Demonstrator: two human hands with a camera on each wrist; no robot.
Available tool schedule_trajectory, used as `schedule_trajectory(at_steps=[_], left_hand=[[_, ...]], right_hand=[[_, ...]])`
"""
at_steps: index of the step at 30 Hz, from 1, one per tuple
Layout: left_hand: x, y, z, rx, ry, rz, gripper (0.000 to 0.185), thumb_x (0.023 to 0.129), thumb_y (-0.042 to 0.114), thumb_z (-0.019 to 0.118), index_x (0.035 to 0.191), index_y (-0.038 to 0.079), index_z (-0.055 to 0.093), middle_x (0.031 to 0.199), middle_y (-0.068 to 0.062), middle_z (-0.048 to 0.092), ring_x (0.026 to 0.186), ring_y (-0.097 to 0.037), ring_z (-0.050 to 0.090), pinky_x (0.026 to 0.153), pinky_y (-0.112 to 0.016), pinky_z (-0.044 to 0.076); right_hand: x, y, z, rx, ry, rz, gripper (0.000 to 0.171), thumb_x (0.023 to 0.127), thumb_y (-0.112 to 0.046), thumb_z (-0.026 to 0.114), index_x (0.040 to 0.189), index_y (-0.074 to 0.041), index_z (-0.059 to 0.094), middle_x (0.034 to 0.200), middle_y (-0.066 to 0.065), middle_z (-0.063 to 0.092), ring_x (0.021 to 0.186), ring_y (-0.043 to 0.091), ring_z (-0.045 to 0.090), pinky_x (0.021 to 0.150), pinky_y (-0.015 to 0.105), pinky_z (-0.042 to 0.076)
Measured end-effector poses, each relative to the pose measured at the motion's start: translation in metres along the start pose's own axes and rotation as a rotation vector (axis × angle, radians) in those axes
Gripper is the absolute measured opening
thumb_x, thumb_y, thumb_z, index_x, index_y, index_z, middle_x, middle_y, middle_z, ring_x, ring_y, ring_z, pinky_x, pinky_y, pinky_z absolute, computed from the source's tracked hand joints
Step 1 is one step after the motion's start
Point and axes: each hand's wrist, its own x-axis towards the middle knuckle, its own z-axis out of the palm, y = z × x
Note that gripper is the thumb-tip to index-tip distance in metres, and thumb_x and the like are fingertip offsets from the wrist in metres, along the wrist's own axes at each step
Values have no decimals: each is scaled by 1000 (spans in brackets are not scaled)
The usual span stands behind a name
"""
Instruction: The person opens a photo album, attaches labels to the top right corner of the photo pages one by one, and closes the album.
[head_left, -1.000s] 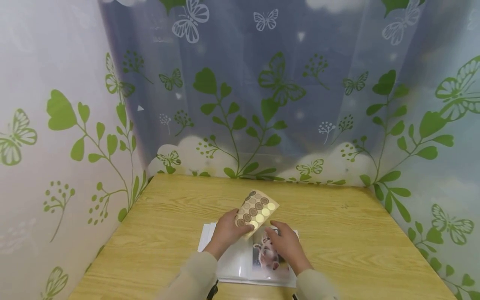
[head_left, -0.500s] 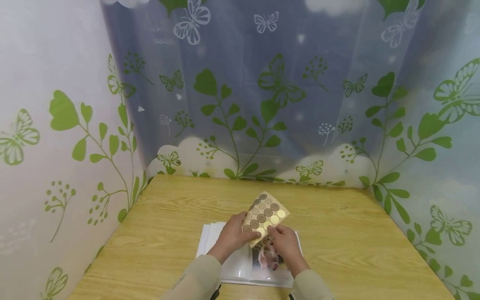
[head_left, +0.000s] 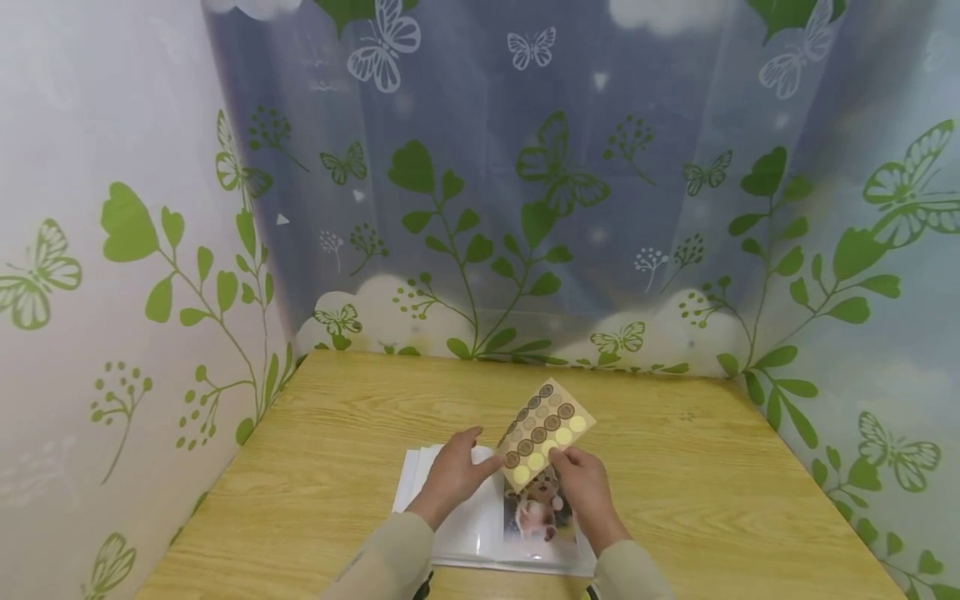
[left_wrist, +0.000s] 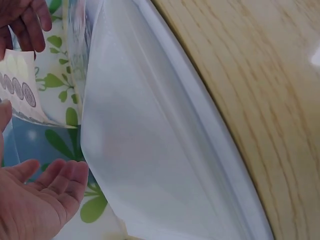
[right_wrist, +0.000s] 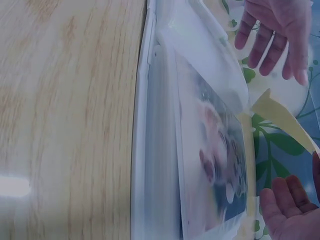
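A tan sticker sheet [head_left: 546,427] with rows of round brown and yellow stickers is held tilted above an open white photo album [head_left: 468,533]. My right hand [head_left: 566,459] pinches the sheet at its lower edge. My left hand [head_left: 471,457] hovers just left of the sheet with relaxed, straight fingers, over the album's blank left page. In the left wrist view the left hand [left_wrist: 47,192] holds nothing and the sticker sheet [left_wrist: 20,87] is apart from it. An animal photo [head_left: 537,515] fills the album's right page, and the same photo [right_wrist: 220,160] shows in the right wrist view.
The album lies near the front edge of a light wooden table [head_left: 675,450]. Curtains printed with green leaves and butterflies [head_left: 480,208] close off the table at the back and on both sides.
The sticker sheet has passed from my left hand to my right and shifted right. My left hand let go and opened; my right hand rose from the photo to pinch the sheet.
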Motion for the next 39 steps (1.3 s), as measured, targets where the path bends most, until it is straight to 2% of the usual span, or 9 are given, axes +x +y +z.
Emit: schedule_trajectory(at_steps=[9,13,15,18,23,31,37,39], left_hand=[[-1,-9,0,8,22,35,54,97,36,63,129,-7,57,114,-23,64,102,-36,62,84,-51,53],[0,-10,2,-10,14,35,46,98,37,60,119,-4,65,106,-17,67,96,-30,63,80,-46,55],[1,-10,3,-38,1,29,43,99,37,59,115,-2,67,104,-14,69,94,-28,64,79,-44,55],[2,-10,4,-91,-20,15,42,100,38,56,112,1,70,104,-11,70,95,-26,65,80,-44,56],[3,-9,3,-156,-31,-5,41,102,38,54,112,2,70,104,-11,70,95,-24,64,79,-43,56],[3,-8,3,-225,43,6,32,99,30,60,109,0,68,92,-5,67,84,-19,64,70,-34,55],[6,-6,5,-334,90,-30,25,99,24,60,104,1,70,87,-4,67,81,-19,65,69,-31,55],[7,-5,6,-370,105,-39,23,99,21,61,101,0,70,84,-4,68,78,-18,65,68,-31,56]], right_hand=[[-1,-2,-4,60,-2,-4,27,100,-23,56,83,-2,61,94,14,59,84,23,52,71,32,45],[-1,-3,-3,101,-9,-8,28,101,-22,56,93,3,64,104,17,62,97,29,55,87,43,52],[-1,-3,-1,131,-15,-10,29,101,-21,56,97,6,64,108,18,63,106,33,56,95,49,50],[-1,-4,1,161,-26,-10,28,101,-21,55,100,5,65,113,17,64,113,37,56,100,52,48],[-1,-4,2,156,-40,6,28,102,-22,55,94,4,63,109,15,65,111,38,57,98,53,48],[-3,-2,3,108,-43,40,31,100,-24,56,92,5,63,103,20,64,94,32,56,88,48,49],[-6,0,1,94,-65,43,33,101,-24,56,88,5,62,110,24,64,103,36,61,94,52,50],[-6,1,0,81,-64,54,33,101,-25,57,85,3,61,105,21,64,97,34,61,90,49,52]])
